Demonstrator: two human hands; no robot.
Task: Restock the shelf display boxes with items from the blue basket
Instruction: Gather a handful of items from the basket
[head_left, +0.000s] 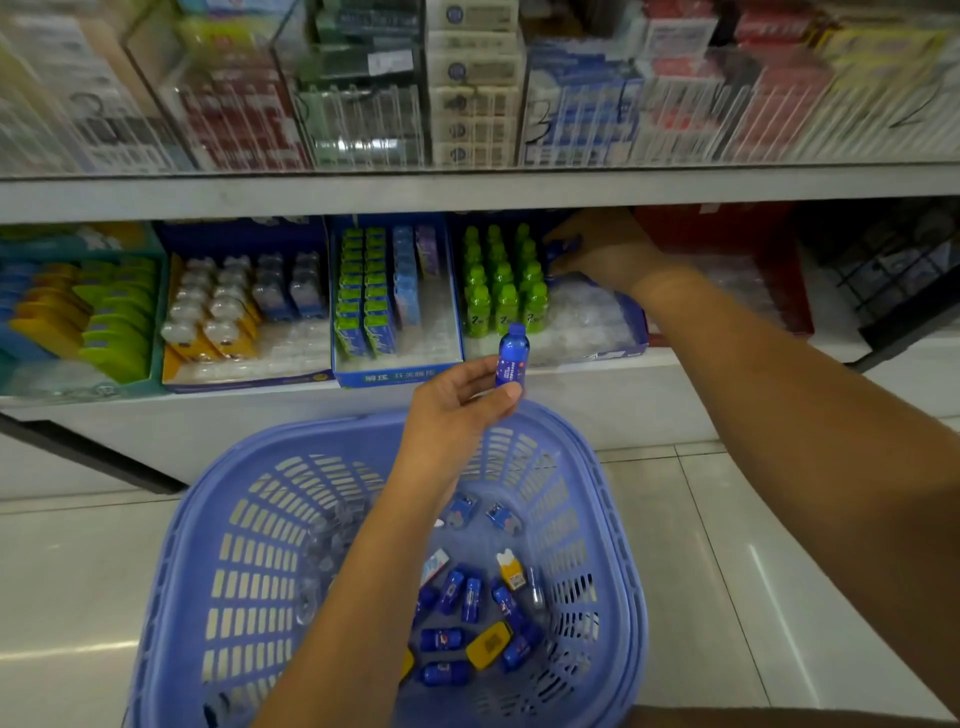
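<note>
A blue basket (218, 519) sits on the floor below me with several small blue bottles (470, 600) and a few yellow packs lying at its bottom. My left hand (457, 410) holds one small blue bottle (512, 356) upright above the basket's far rim. My right hand (605, 252) reaches into the back of a display box (631, 317) on the lower shelf, gripping another blue bottle (561, 249) beside the rows of green bottles (501, 280). The right half of that box shows bare clear tray slots.
Other display boxes line the lower shelf: green and blue packs (374, 291) in the middle, white and blue items (234, 301) to the left. A red box (727, 234) stands to the right. The upper shelf (467, 192) overhangs. Tiled floor surrounds the basket.
</note>
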